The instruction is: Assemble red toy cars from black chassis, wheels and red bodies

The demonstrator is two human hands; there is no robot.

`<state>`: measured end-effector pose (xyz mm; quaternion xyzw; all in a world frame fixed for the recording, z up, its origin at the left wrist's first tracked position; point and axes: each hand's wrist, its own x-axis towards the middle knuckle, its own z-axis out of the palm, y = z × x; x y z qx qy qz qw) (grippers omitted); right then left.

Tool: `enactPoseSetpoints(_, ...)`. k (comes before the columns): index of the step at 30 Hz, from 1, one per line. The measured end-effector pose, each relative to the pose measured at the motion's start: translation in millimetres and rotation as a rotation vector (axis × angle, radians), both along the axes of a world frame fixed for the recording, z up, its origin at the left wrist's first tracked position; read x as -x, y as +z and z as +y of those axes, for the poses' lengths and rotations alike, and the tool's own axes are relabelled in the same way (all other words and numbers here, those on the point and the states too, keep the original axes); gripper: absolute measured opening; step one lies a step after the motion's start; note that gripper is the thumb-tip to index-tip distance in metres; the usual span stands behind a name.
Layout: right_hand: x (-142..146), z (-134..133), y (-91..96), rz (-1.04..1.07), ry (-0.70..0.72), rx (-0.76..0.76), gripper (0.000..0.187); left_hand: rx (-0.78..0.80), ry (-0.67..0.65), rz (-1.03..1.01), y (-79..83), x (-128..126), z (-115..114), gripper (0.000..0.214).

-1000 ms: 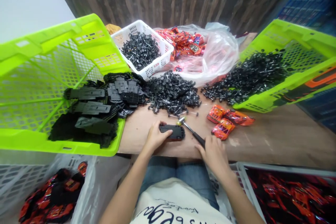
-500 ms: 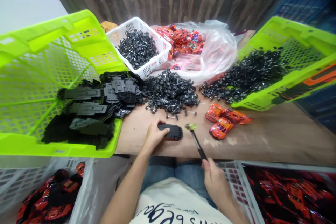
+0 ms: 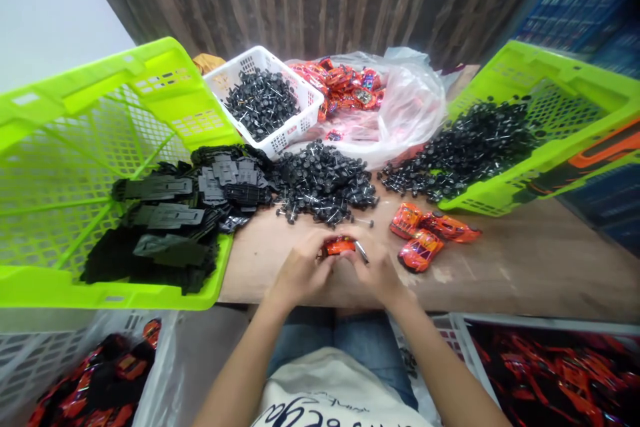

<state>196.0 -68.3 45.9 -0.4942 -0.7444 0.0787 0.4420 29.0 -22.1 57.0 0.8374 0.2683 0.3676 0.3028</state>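
The left hand [image 3: 301, 268], fingers curled, grips one end of an orange toy car [image 3: 340, 247]; the right hand [image 3: 381, 271] grips the other, a metal rod [image 3: 361, 252] at its fingers. Past the car, black wheels [image 3: 325, 183] lie heaped on the table [image 3: 257, 263].

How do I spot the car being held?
Look at the table between two green crates. Near its front edge, the left grip and right grip hold an orange car. It's held, while the three cars to its right lie on the table.
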Motion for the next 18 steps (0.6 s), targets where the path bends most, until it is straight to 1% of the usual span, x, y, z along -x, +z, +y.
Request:
enactPoseSetpoints(2, 6.9, 4.4, -7.5, -0.018, -0.037, -0.112, 0.029, -0.001, 0.022, -0.024, -4.6, 1.6, 0.1, 0.041)
enactPoseSetpoints(4, 12.9, 4.5, -17.0, -0.027, -0.111, -0.208, 0.029, -0.012, 0.044, -0.046, -6.9, 2.1, 1.0, 0.045)
enactPoseSetpoints(6, 17.1, 1.7, -24.9, -0.008, -0.169, -0.227, 0.027, -0.012, 0.036, -0.046, -6.8, 1.5, 2.0, 0.045)
enactPoseSetpoints(7, 17.9, -0.5, -28.2, 0.026, -0.188, -0.2, 0.026, -0.008, 0.026, -0.034, -6.6, 1.5, 2.7, 0.044)
enactPoseSetpoints(9, 16.9, -6.5, -34.9, 0.167, -0.263, -0.099, 0.023, 0.022, 0.031, 0.016, -8.2, 3.7, 4.9, 0.047)
enactPoseSetpoints(11, 13.3, -14.4, -42.0, 0.304, -0.363, 0.034, 0.023, 0.092, 0.067, 0.087, -14.7, 9.3, 8.5, 0.053)
enactPoseSetpoints(12, 11.5, -18.7, -45.1, 0.328, -0.406, 0.085, 0.023, 0.137, 0.085, 0.123, -19.8, 13.0, 10.5, 0.05)
enactPoseSetpoints(13, 10.2, -23.0, -47.4, 0.311, -0.437, 0.112, 0.025, 0.179, 0.093, 0.155, -25.4, 16.6, 12.4, 0.043)
enactPoseSetpoints(15, 10.3, -30.0, -47.9, 0.174, -0.448, 0.105, 0.03, 0.218, 0.08, 0.199, -36.3, 22.2, 14.9, 0.029)
enactPoseSetpoints(18, 16.6, -32.9, -41.3, -0.101, -0.384, 0.088, 0.039, 0.188, 0.054, 0.187, -45.5, 23.9, 14.2, 0.025)
